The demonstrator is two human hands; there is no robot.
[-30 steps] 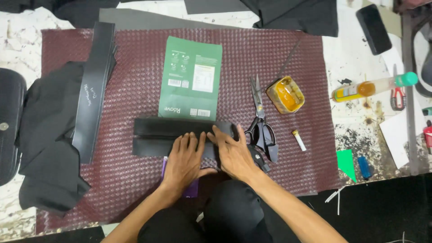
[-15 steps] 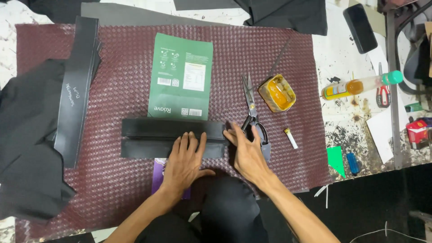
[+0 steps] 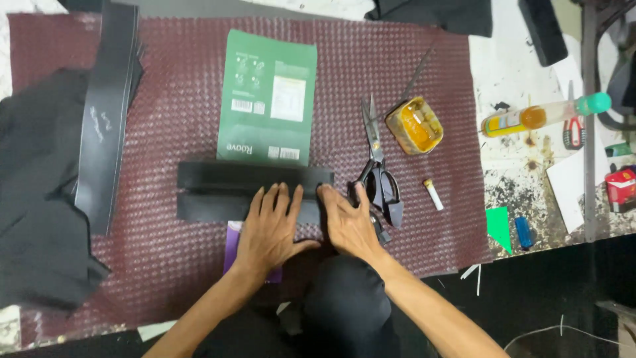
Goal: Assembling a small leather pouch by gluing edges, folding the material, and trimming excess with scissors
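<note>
My left hand [image 3: 270,229] lies flat, fingers spread, on a folded black leather strip [image 3: 225,191] that rests across a dark red textured mat [image 3: 165,132]. My right hand [image 3: 348,222] presses the strip's right end with its fingertips. Neither hand grips anything. A purple card [image 3: 233,232] peeks out from under the strip and my left hand. Black-handled scissors [image 3: 377,166] lie just right of my right hand.
A green pouch [image 3: 268,96] lies above the strip. A long black strip [image 3: 106,113] and black fabric [image 3: 33,199] sit at the left. An orange glue tub [image 3: 415,124], a small white tube [image 3: 433,195], a bottle [image 3: 530,118] and small tools lie to the right.
My right hand has slid left along the strip, closer to the left hand. The view has shifted slightly; the strip itself stays in place.
</note>
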